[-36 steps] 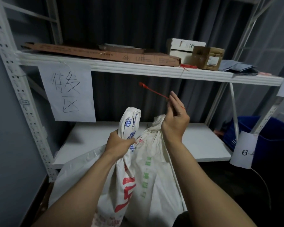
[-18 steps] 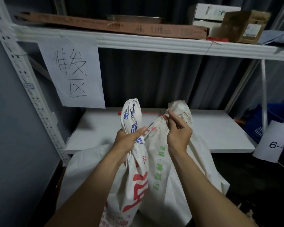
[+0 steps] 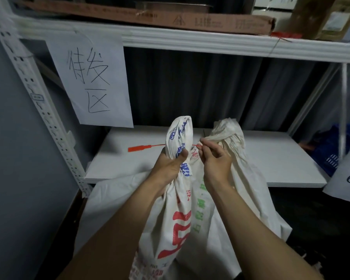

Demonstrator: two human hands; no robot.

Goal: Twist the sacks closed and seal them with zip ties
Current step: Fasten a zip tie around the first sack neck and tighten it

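A white woven sack (image 3: 178, 225) with red and blue print stands in front of me, its neck twisted into a rope. My left hand (image 3: 170, 166) is shut around that twisted neck. My right hand (image 3: 214, 158) pinches the thin end of a red zip tie (image 3: 141, 147). The tie runs behind the neck and its flat head sticks out to the left. A second white sack (image 3: 240, 178) with a bunched top stands just behind and to the right, touching my right hand.
A white metal rack surrounds the sacks, with a low shelf (image 3: 271, 164) behind them and an upper shelf (image 3: 210, 41) holding cardboard boxes and more red ties (image 3: 283, 35). A handwritten paper sign (image 3: 93, 81) hangs at left. A blue crate (image 3: 331, 154) sits at right.
My right hand came down from head height with the zip tie and passed it behind the twisted neck; the tie's head now pokes out on the left. The camera tilted down and closer.
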